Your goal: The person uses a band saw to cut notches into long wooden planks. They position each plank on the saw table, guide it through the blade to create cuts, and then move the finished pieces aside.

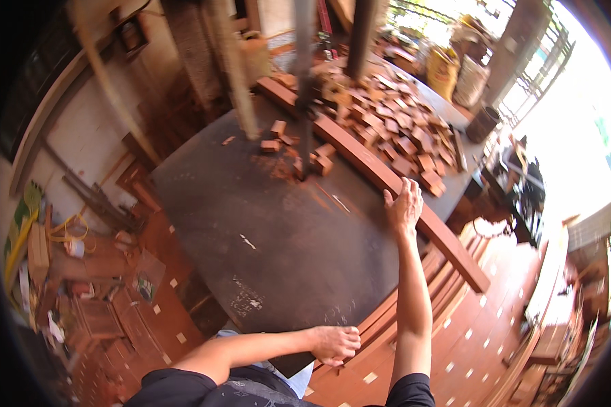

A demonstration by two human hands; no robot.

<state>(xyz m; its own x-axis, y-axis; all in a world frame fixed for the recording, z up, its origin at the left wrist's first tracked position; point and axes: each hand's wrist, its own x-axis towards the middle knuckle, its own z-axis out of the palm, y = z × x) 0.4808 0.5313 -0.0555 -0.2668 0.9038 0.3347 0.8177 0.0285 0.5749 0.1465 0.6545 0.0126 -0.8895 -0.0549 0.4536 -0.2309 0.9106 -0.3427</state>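
A long reddish-brown wooden beam [366, 161] lies slantwise across the dark metal tabletop [251, 224], its near right end jutting past the edge. My right hand [405, 207] rests on the beam with fingers stretched and thumb apart. Close to my body, by the table's near edge, my left hand [336, 344] is closed with curled fingers, and nothing shows in it. An upright metal post [305, 102] of a machine stands at the beam's left side. Small cut blocks [270, 145] and reddish sawdust lie at its foot.
A large heap of wood offcuts [394, 122] covers the table's far right, beside a dark cylinder [483, 125]. Long planks [448, 271] lie below the table's right edge. Sacks [442, 73] stand behind. Tools and wood clutter the tiled floor [176, 298] at left.
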